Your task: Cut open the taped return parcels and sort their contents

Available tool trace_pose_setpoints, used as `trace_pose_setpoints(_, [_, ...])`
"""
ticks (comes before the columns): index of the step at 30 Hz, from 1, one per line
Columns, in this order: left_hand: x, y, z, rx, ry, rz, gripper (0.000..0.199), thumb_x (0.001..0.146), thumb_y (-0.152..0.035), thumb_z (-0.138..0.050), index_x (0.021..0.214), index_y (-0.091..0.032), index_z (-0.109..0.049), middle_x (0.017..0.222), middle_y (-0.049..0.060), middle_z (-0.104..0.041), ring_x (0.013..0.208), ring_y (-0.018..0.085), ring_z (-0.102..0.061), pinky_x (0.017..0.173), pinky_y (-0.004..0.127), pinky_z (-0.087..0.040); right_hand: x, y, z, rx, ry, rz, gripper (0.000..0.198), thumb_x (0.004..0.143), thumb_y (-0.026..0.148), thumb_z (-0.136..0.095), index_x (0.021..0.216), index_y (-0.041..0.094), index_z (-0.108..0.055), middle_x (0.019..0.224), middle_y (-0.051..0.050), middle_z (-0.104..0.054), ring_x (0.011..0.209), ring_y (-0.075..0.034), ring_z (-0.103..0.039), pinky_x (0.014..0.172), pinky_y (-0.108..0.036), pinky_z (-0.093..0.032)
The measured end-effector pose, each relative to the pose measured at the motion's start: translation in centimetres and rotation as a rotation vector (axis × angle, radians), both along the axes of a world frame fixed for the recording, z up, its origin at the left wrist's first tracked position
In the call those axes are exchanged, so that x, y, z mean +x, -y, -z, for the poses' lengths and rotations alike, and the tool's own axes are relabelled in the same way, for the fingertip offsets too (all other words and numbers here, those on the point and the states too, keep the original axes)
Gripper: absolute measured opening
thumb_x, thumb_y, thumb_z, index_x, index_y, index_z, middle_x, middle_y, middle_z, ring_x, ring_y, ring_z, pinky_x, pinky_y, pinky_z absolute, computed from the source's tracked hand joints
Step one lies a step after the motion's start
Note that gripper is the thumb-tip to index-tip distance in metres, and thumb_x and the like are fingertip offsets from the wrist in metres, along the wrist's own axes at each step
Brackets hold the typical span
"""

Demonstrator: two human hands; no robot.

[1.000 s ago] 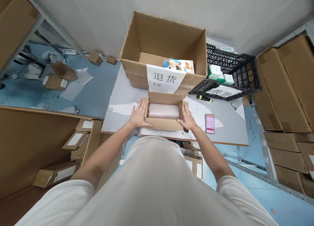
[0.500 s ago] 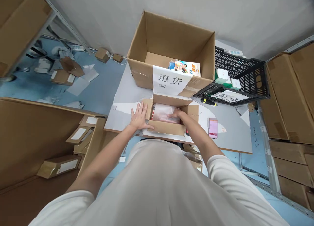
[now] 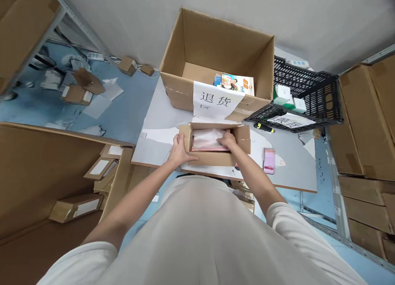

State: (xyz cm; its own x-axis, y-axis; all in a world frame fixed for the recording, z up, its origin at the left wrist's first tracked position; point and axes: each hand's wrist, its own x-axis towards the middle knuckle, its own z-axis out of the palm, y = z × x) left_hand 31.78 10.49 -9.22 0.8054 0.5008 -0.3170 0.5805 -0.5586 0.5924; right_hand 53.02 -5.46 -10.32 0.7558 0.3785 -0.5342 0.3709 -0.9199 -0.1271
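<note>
A small open cardboard box (image 3: 211,159) stands at the front of the table. Inside it lies a package in cloudy plastic wrap (image 3: 205,138), with a reddish edge along its near side. My left hand (image 3: 179,152) grips the box's left end, its fingers bent over the left flap and the thumb along the front wall. Reaching into the box's right part, my right hand (image 3: 227,140) grips the right end of the package. Some of its fingertips are hidden.
Behind stands a large open carton (image 3: 177,87) with small product boxes inside. To its right is a black plastic crate (image 3: 324,112). A yellow-black cutter (image 3: 263,128) and a phone (image 3: 269,160) lie right of the small box. Another big carton (image 3: 121,174) stands at left.
My left hand has gone from spread fingers to a bent grip on the box end. My right hand has shifted slightly right and up with the package's right end, and the wrap has bunched.
</note>
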Motion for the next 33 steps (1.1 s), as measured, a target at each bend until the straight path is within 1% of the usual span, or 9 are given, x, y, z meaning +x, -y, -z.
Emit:
trace_pose_setpoints(4, [0.9, 0.4, -0.5, -0.052, 0.013, -0.069, 0.129, 0.044, -0.055, -0.085, 0.147, -0.016, -0.018, 0.149, 0.02, -0.02, 0.132, 0.037, -0.04, 0.107, 0.045, -0.039, -0.2, 1.1, -2.7, 0.257, -0.028, 0.085, 0.068, 0.083, 0.034, -0.054, 0.143, 0.014, -0.029, 0.127, -0.018, -0.059, 0.105, -0.028, -0.063, 0.088, -0.038, -0.049])
trace_pose_setpoints(9, [1.5, 0.4, -0.9, -0.042, 0.037, -0.061, 0.128, 0.044, -0.054, -0.085, 0.147, -0.017, -0.018, 0.148, 0.019, -0.021, 0.129, 0.037, -0.044, 0.105, 0.044, -0.042, -0.7, 4.0, -6.6, 0.543, -0.014, 0.124, 0.06, 0.083, 0.033, -0.049, 0.139, 0.018, -0.033, 0.123, -0.013, -0.06, 0.101, -0.026, -0.061, 0.085, -0.04, -0.051])
trace_pose_setpoints(14, [2.5, -0.1, -1.2, -0.031, 0.023, -0.051, 0.133, 0.045, -0.059, -0.083, 0.149, -0.014, -0.014, 0.154, 0.023, -0.012, 0.139, 0.041, -0.029, 0.109, 0.047, -0.036, -1.4, 9.8, -11.7, 0.889, -0.052, 0.217, 0.063, 0.082, 0.039, -0.051, 0.139, 0.021, -0.031, 0.131, -0.011, -0.054, 0.109, -0.025, -0.058, 0.086, -0.038, -0.052])
trace_pose_setpoints(18, [1.9, -0.1, -3.8, -0.019, 0.049, -0.135, 0.135, 0.05, -0.066, -0.077, 0.151, -0.011, -0.006, 0.157, 0.026, 0.004, 0.144, 0.046, 0.002, 0.108, 0.06, -0.028, -4.1, 13.1, -14.4, 1.184, 0.083, 0.392, 0.073, 0.077, 0.044, -0.059, 0.14, 0.023, -0.029, 0.132, -0.013, -0.052, 0.112, -0.028, -0.058, 0.089, -0.042, -0.051])
trace_pose_setpoints(21, [0.3, 2.4, -7.0, -0.16, 0.311, -0.217, 0.116, 0.067, -0.065, -0.067, 0.152, -0.017, -0.004, 0.158, 0.022, -0.007, 0.145, 0.041, -0.006, 0.108, 0.058, -0.029, -7.6, 12.4, -14.2, 1.335, 0.264, 0.517, 0.078, 0.08, 0.047, -0.056, 0.144, 0.022, -0.018, 0.136, -0.015, -0.046, 0.117, -0.027, -0.055, 0.095, -0.044, -0.048])
trace_pose_setpoints(25, [0.2, 7.8, -10.8, -0.827, 0.644, 0.023, 0.095, 0.063, -0.061, -0.074, 0.141, -0.024, -0.034, 0.142, 0.017, -0.046, 0.129, 0.034, -0.048, 0.099, 0.046, -0.045, -12.4, 8.4, -12.1, 1.325, 0.43, 0.534, 0.082, 0.086, 0.051, -0.043, 0.146, 0.018, 0.002, 0.138, -0.021, -0.038, 0.123, -0.028, -0.05, 0.1, -0.047, -0.043])
trace_pose_setpoints(27, [1.0, 9.3, -11.7, -1.015, 0.778, -0.109, 0.068, 0.069, -0.058, -0.072, 0.123, -0.022, -0.05, 0.121, 0.012, -0.062, 0.109, 0.026, -0.062, 0.093, 0.041, -0.05, -13.8, 7.0, -11.3, 1.261, 0.436, 0.432, 0.085, 0.085, 0.054, -0.042, 0.146, 0.015, 0.003, 0.137, -0.024, -0.036, 0.123, -0.031, -0.048, 0.098, -0.049, -0.043])
trace_pose_setpoints(30, [1.8, 8.9, -11.5, -1.092, 0.862, -0.32, 0.045, 0.073, -0.051, -0.071, 0.104, -0.022, -0.054, 0.102, 0.004, -0.068, 0.093, 0.019, -0.065, 0.087, 0.037, -0.052, -14.1, 7.5, -11.2, 1.053, 0.505, 0.214, 0.08, 0.081, 0.057, -0.048, 0.144, 0.017, -0.02, 0.142, -0.023, -0.028, 0.133, -0.036, -0.036, 0.101, -0.054, -0.039])
trace_pose_setpoints(33, [1.5, 6.9, -10.3, -1.069, 0.833, -0.329, 0.044, 0.069, -0.048, -0.075, 0.098, -0.02, -0.057, 0.096, 0.003, -0.069, 0.09, 0.018, -0.065, 0.085, 0.035, -0.053, -13.1, 9.3, -12.9, 0.791, 0.6, 0.038, 0.052, 0.086, 0.05, -0.046, 0.129, 0.021, -0.049, 0.149, -0.017, -0.023, 0.14, -0.04, -0.02, 0.104, -0.061, -0.03])
